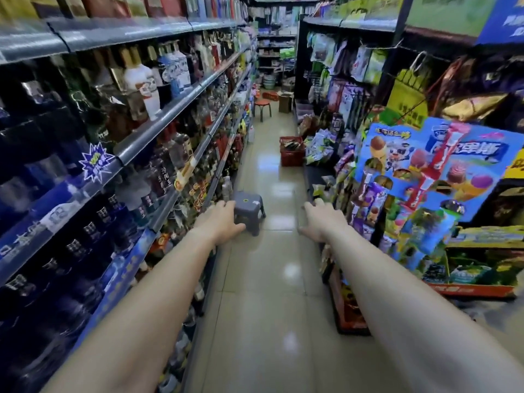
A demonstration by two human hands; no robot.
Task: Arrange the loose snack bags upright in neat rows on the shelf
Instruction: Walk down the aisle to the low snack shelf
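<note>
Task looks barely started, if at all. The person stands in a shop aisle with both arms stretched forward over the tiled floor (272, 268); the left hand (219, 219) and right hand (321, 221) are both empty, fingers loosely spread, gripping nothing. The left hand overlaps the small grey stool (249, 205) in the frame, but whether it touches it cannot be told. The loose snack bags (320, 150) lie in a jumbled heap on the low shelf (316, 173) on the right side, further down the aisle, just beside the red basket (292, 151) on the floor; they look slumped and overlapping, not upright, no rows. More snack packs (368, 199) stand on the nearer part of the right shelving, roughly upright; blur makes their order hard to judge. The left wall is bottles (141, 80), not relevant. Remaining: get to the heap, stand the bags up, line them in rows — essentially everything.
</note>
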